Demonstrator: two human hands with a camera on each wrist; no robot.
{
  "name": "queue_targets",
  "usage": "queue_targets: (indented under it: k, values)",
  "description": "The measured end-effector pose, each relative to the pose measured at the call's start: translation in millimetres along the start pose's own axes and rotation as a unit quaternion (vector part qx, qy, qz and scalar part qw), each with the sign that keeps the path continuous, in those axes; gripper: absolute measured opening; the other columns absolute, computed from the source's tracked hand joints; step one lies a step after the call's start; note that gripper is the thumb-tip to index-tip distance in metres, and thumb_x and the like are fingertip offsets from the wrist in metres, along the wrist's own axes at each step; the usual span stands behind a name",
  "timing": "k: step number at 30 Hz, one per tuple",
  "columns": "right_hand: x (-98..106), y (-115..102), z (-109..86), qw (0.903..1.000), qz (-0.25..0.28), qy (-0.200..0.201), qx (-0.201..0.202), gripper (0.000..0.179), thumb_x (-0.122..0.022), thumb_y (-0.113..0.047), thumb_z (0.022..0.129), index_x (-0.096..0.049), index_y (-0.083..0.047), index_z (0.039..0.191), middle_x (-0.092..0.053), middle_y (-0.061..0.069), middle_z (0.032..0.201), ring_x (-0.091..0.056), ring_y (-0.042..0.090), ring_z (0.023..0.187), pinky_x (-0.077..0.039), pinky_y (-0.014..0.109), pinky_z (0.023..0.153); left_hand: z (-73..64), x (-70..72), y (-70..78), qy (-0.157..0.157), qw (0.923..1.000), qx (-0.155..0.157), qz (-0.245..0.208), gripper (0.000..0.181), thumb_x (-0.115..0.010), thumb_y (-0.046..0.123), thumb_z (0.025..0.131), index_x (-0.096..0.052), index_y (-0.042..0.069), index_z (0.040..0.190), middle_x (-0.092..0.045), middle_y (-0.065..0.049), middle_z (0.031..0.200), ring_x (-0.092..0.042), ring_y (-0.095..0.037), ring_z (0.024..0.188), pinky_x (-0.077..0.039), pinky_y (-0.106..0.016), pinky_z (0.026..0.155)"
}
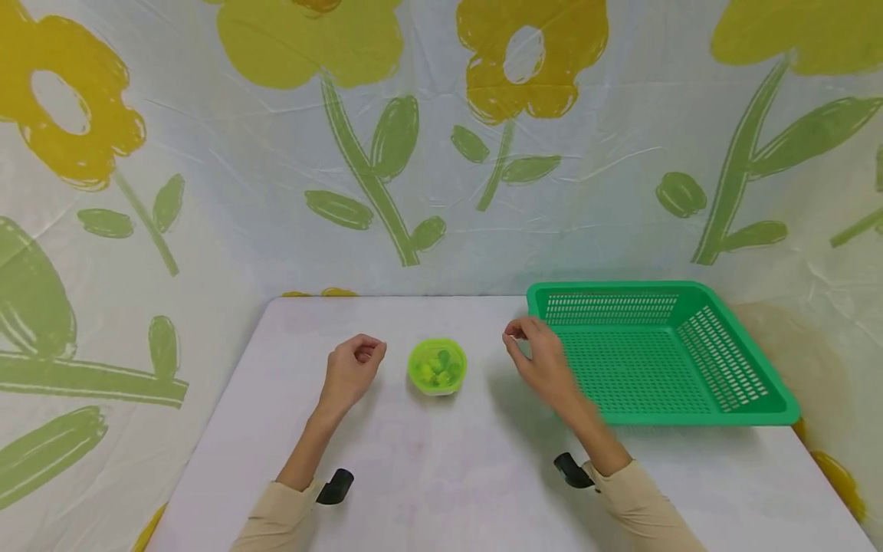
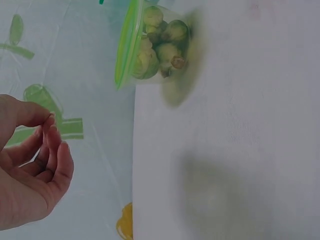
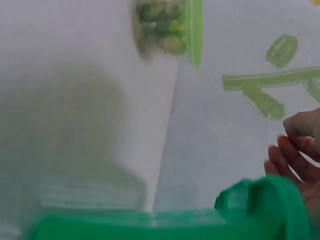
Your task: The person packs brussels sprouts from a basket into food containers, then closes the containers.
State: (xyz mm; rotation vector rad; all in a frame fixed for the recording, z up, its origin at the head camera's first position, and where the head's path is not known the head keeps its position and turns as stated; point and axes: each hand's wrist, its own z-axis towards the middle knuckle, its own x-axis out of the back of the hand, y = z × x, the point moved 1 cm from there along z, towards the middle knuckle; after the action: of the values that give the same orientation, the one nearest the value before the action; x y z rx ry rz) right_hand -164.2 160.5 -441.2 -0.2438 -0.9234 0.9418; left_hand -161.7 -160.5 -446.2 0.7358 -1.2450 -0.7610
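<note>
A small clear plastic container with a bright green rim (image 1: 438, 344) stands upright on the table between the hands. Several Brussels sprouts (image 2: 167, 54) show through its side in the left wrist view. Left of the container hovers my left hand (image 1: 353, 369), fingers loosely curled, thumb tip meeting the index fingertip, nothing held. My right hand (image 1: 545, 364) hangs over the table on the other side, beside the basket's near-left part, its fingers bent with a gap to the thumb and nothing between them.
A large green plastic basket (image 1: 621, 287) with slotted walls sits at the right of the white table (image 1: 414, 491); no items show inside it. Behind and at the sides hangs a white cloth (image 1: 593, 207) printed with yellow flowers. Black wrist mounts stick out near both sleeves.
</note>
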Motion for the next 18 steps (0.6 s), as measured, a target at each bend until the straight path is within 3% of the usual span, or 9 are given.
queue_targets:
  k: [7,13,18]
  values:
    - [20.4,8.9,-1.2,0.9966,-0.054,0.017,0.060,0.013,-0.073,0.010,0.088,-0.067,0.004,0.097,-0.064,0.015,0.094,-0.063,0.031,0.090,-0.055,0.044,0.076,2.0,8.9,-3.9,0.019,0.9985,-0.040,0.031,0.009,-0.070,0.008,0.095,-0.073,0.001,0.091,-0.068,-0.007,0.079,-0.060,-0.019,0.073,-0.049,-0.022,0.068]
    - [37.3,15.7,-4.1,0.9924,-0.088,0.023,0.083,0.017,-0.075,0.013,0.085,-0.066,0.003,0.095,-0.064,0.016,0.093,-0.062,0.034,0.090,-0.054,0.044,0.076,4.6,17.4,-10.1,0.031,0.9943,-0.088,0.052,0.007,-0.067,0.000,0.092,-0.071,0.000,0.088,-0.067,-0.008,0.076,-0.059,-0.020,0.069,-0.047,-0.024,0.064]
    - [50.6,23.7,-8.6,0.9890,-0.107,0.025,0.099,0.021,-0.076,0.016,0.082,-0.066,0.004,0.095,-0.063,0.017,0.093,-0.059,0.036,0.089,-0.052,0.046,0.072,6.0,24.6,-15.5,0.044,0.9900,-0.102,0.087,0.007,-0.066,-0.001,0.091,-0.070,0.001,0.085,-0.066,-0.008,0.075,-0.059,-0.020,0.068,-0.047,-0.027,0.063]
